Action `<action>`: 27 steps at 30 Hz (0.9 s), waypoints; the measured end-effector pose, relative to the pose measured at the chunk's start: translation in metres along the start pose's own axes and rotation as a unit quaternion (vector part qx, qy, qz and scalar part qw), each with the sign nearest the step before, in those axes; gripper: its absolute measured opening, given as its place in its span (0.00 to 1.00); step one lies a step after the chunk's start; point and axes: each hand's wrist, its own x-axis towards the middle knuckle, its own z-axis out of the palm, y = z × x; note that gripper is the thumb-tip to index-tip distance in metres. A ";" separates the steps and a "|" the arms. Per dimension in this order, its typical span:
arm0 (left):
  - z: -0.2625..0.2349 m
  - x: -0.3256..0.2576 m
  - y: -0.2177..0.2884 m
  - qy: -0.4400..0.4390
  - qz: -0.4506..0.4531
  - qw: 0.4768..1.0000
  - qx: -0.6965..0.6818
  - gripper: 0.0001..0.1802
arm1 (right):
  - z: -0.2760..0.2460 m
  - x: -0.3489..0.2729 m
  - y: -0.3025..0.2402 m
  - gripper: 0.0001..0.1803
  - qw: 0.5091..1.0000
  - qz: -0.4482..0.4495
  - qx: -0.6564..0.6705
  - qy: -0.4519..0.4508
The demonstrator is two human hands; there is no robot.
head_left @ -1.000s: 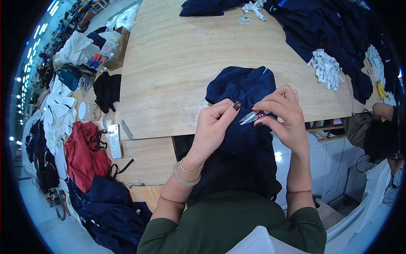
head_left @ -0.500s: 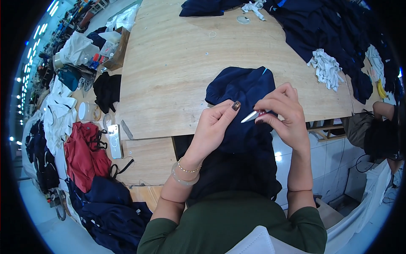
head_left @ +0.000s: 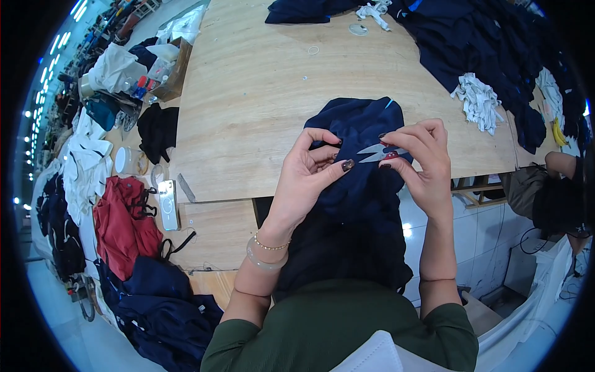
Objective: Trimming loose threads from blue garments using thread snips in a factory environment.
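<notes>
A dark navy garment lies bunched over the table's near edge and down across my lap. My right hand holds small thread snips, with red showing at the grip. Their two silver blades are spread apart and point left, just above the navy cloth. My left hand is at the garment's left side, facing the blade tips. Its thumb and index finger stand apart and the other fingers are bent. No cloth or thread can be made out between them.
The wooden table stretches ahead. White cloth scraps and more navy garments lie to the right. A phone, a red garment and a cardboard box are at the left. Another person's arm shows at far right.
The snips' blades have gone from closed together to spread apart. My left thumb and index finger have parted from a pinch, and that hand has shifted slightly.
</notes>
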 end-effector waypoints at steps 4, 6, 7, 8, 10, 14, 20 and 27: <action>0.003 -0.001 0.002 0.008 0.009 1.000 0.020 0.20 | 0.000 0.001 -0.001 0.17 1.000 -0.008 -0.009 0.012; 0.003 -0.002 0.002 0.005 0.013 1.000 0.024 0.20 | 0.000 0.001 -0.001 0.17 1.000 -0.009 -0.015 0.015; 0.003 -0.003 0.002 0.002 0.017 0.999 0.029 0.20 | 0.001 0.001 -0.001 0.17 1.000 -0.010 -0.021 0.018; 0.003 -0.003 0.003 0.002 0.017 0.999 0.029 0.20 | 0.001 0.001 -0.001 0.17 1.000 -0.010 -0.021 0.017; 0.004 -0.004 0.004 0.001 0.015 0.999 0.029 0.21 | 0.001 0.001 -0.001 0.18 1.000 -0.015 -0.024 0.015; 0.004 -0.003 0.004 0.001 0.010 1.000 0.026 0.21 | 0.001 0.002 -0.001 0.17 1.000 -0.015 -0.022 0.010; 0.004 -0.004 0.005 0.000 0.011 0.999 0.033 0.22 | 0.006 0.002 0.006 0.14 0.996 0.028 0.085 -0.007; 0.004 -0.003 0.006 -0.003 0.008 1.000 0.026 0.22 | 0.005 0.003 0.010 0.14 0.994 0.031 0.101 -0.014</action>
